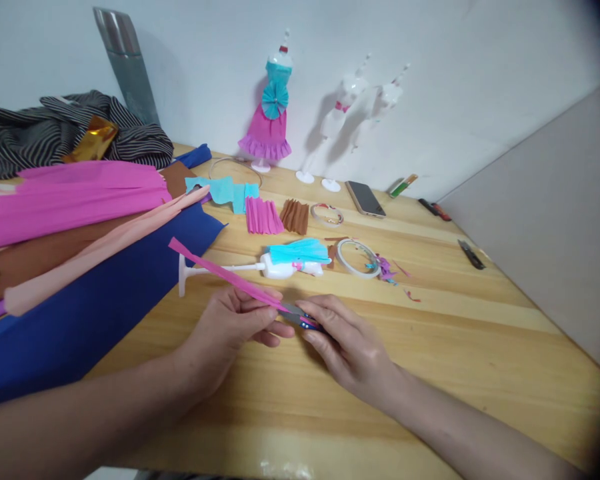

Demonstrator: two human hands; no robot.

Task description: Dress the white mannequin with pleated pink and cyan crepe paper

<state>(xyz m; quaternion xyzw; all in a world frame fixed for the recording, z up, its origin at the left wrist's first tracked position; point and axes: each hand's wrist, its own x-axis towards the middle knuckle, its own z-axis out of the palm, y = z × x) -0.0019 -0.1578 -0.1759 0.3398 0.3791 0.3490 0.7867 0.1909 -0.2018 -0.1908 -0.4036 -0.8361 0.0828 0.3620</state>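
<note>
Between thumb and fingers, my left hand point(245, 317) pinches a narrow strip of magenta crepe paper point(225, 275) that slants up to the left. My right hand point(347, 343) is closed around small thread snips point(307, 322), most of their handle hidden in my palm. The blades meet the strip's right end, just past my left fingertips. Behind my hands a white mini dress form point(279, 267) lies on its side, with a pleated turquoise paper piece point(300, 251) over it. Nearby are pleated pieces in magenta point(264, 216) and brown point(295, 217).
Colored crepe paper sheets point(100, 293) cover the table's left side. A dressed mini mannequin point(275, 100) and two bare ones stand by the wall. Tape rolls point(341, 257), paper scraps point(386, 268), a phone point(365, 199) and a box cutter point(471, 255) lie further right. A bottle point(130, 73) stands back left.
</note>
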